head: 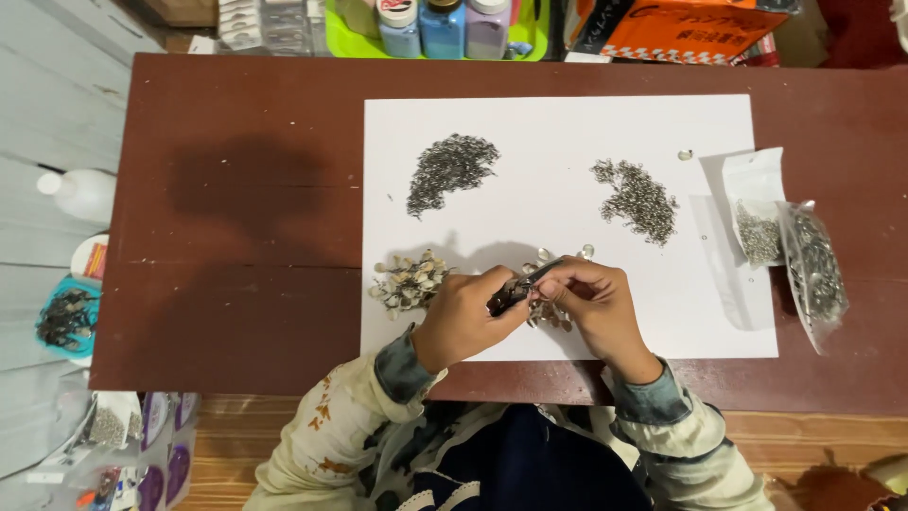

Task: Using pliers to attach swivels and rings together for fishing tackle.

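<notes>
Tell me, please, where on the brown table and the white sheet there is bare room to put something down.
The left part of the brown table, from its left edge to the white sheet, is bare. So is the sheet's middle, between the two grey heaps. It is crowded near both hands with the pliers and pale pieces, and by the bags at right.

A dark reddish-brown table (236,237) fills the middle of the frame. A large white sheet (558,123) lies flat on its centre. At the right edge of the sheet, two small clear bags of metal pieces (790,246) rest partly on the bare wood.
</notes>
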